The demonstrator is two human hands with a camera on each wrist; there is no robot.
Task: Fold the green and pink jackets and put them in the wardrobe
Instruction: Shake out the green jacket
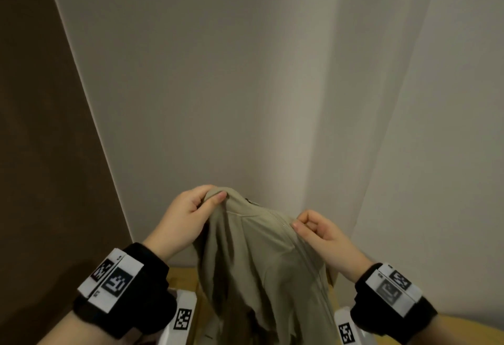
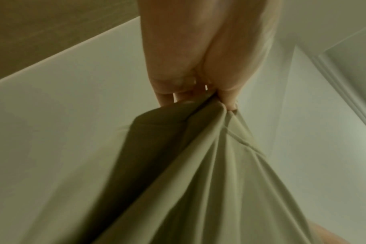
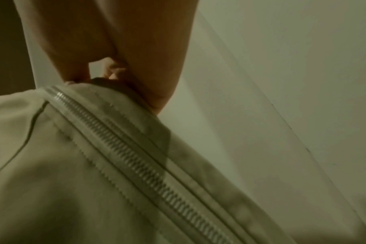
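Observation:
I hold the pale green jacket up in the air in front of a white wall corner. It hangs down in folds between my two hands. My left hand grips its upper edge, thumb on top, fingers curled round the cloth. My right hand pinches the fabric beside the zipper, which runs diagonally down the jacket. The jacket's lower part drops out of the head view. No pink jacket and no wardrobe show.
White walls meet in a corner straight ahead. A brown panel fills the left side. Below my wrists lies a yellowish wooden surface with white marker-tagged pieces.

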